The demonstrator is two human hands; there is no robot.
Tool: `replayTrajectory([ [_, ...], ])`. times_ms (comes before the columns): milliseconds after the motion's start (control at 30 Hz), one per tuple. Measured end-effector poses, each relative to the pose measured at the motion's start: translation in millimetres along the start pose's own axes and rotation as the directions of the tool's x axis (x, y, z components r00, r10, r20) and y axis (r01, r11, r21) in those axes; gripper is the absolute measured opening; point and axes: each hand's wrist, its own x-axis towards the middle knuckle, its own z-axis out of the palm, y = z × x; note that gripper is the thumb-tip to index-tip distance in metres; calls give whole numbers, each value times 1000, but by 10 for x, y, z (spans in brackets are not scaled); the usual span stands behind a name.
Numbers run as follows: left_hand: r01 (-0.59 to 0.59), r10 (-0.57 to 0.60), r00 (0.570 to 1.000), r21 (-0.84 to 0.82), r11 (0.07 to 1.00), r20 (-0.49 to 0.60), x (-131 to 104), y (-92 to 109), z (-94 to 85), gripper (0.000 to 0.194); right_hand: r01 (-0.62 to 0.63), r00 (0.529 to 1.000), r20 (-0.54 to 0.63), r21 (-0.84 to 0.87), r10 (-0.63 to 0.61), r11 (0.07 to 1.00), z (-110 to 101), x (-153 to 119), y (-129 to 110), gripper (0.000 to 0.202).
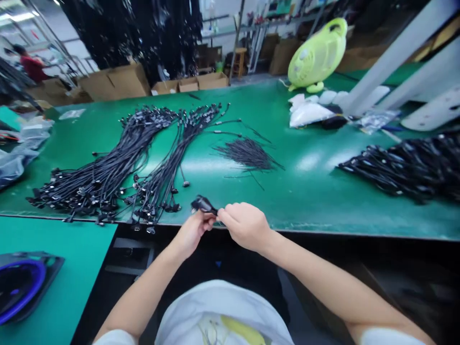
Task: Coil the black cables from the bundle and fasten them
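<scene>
Just over the front edge of the green table [309, 196], a folded black cable [203, 204] is held between both hands. My left hand [197, 229] grips it from below with closed fingers. My right hand [246, 225] is closed in a pinch at the cable's right end; whether a thin tie is in that pinch is too small to tell. Ahead lies a heap of thin black ties [247, 153]. To the left, loose black cables with connectors at both ends lie in a large bundle [118, 155] and a narrower bundle [183, 139].
Folded black cables [406, 167] are piled at the right. Behind them stand a yellow-green fan [316, 57], a white plastic bag [309, 112] and pale slanted posts [388, 52]. A purple-rimmed object [21, 287] sits lower left. Cardboard boxes [118, 81] and a seated person [32, 64] are beyond.
</scene>
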Motion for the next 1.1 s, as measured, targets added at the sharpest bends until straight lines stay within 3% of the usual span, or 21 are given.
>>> replayTrajectory([
  [100,57,-60,998,-213,975,-8,48,27,15,48,-68,994,85,29,66,997,8,-47,-34,31],
  [167,-7,10,1000,-155,988,16,38,57,20,47,-188,976,142,145,168,971,6,-78,-27,32],
  [233,-89,90,993,-20,996,72,5,64,20,47,-332,936,245,385,251,861,7,-111,-3,32],
  [300,-151,133,983,140,978,129,-35,35,31,49,-492,870,394,641,297,589,28,-148,21,33],
  [367,-228,188,970,307,924,155,-62,-21,64,47,-626,770,557,755,312,196,69,-188,31,32],
  [433,-293,246,955,419,859,163,-63,-76,114,51,-682,652,692,714,309,-161,113,-230,29,33],
  [500,-292,238,955,431,854,176,-39,-106,167,61,-680,576,761,649,298,-342,136,-270,30,34],
  [533,-264,200,961,421,868,190,-21,-108,189,63,-679,571,759,651,314,-340,134,-290,36,34],
  [567,-229,152,966,417,880,209,-3,-101,207,62,-680,591,728,681,347,-272,122,-309,46,34],
  [633,-178,78,967,426,887,243,31,-75,231,51,-672,676,603,740,422,19,68,-349,69,33],
  [700,-169,60,968,453,875,245,57,-49,240,39,-620,774,447,676,447,397,-22,-392,74,30],
  [767,-179,72,973,528,830,218,78,-36,233,32,-533,845,329,463,421,709,-140,-435,45,29],
  [833,-231,133,972,698,677,193,95,-39,214,26,-409,906,209,211,368,888,-263,-468,-10,28],
  [900,-313,227,946,843,437,233,102,-56,193,18,-251,963,111,41,245,967,-344,-490,-68,23],
  [967,-388,270,908,886,253,320,86,-90,183,16,-141,984,110,-35,144,989,-344,-512,-113,29],
  [1033,-421,240,897,882,209,371,44,-141,187,16,-148,955,249,-60,158,987,-271,-553,-149,33],
  [1100,-379,192,921,891,249,338,-15,-194,189,13,-213,878,428,-54,216,975,-179,-625,-175,33],
])
